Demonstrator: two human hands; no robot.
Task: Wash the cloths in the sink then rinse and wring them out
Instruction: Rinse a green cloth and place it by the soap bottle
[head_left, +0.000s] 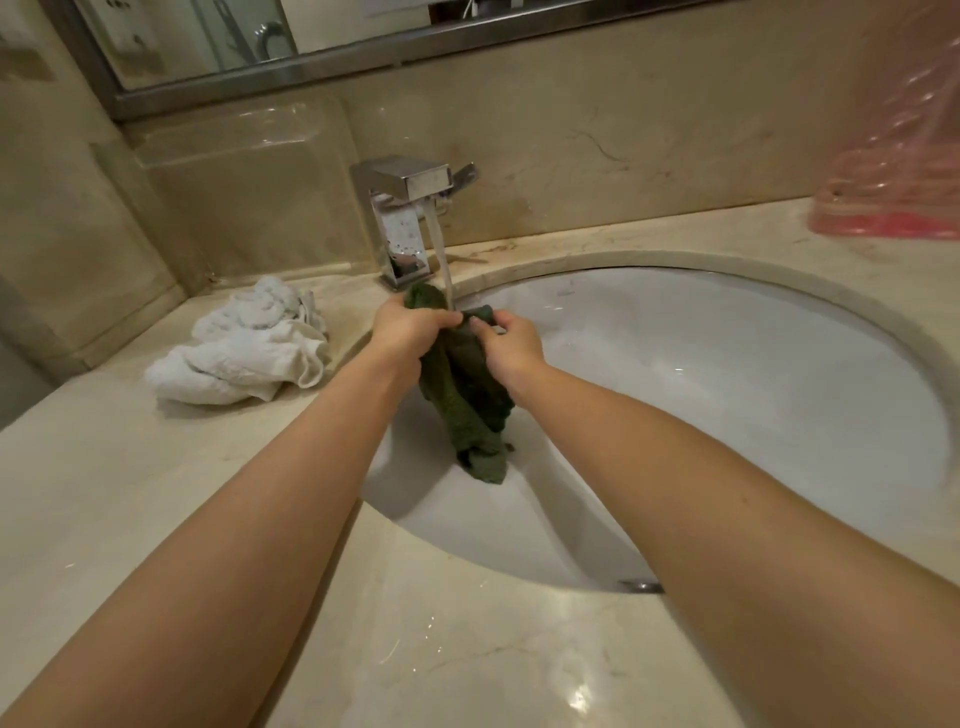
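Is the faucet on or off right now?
On. A stream of water runs from the faucet spout down onto the green cloth, which the left hand and right hand grip over the sink.

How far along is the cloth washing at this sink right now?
Mid-job. Both hands, left hand and right hand, grip the green cloth under the running tap, over the sink. The white cloth lies bunched on the counter; whether it is washed cannot be told. Wringing the green cloth remains.

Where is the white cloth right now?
In the head view, the white cloth lies crumpled on the counter, left of the sink and tap.
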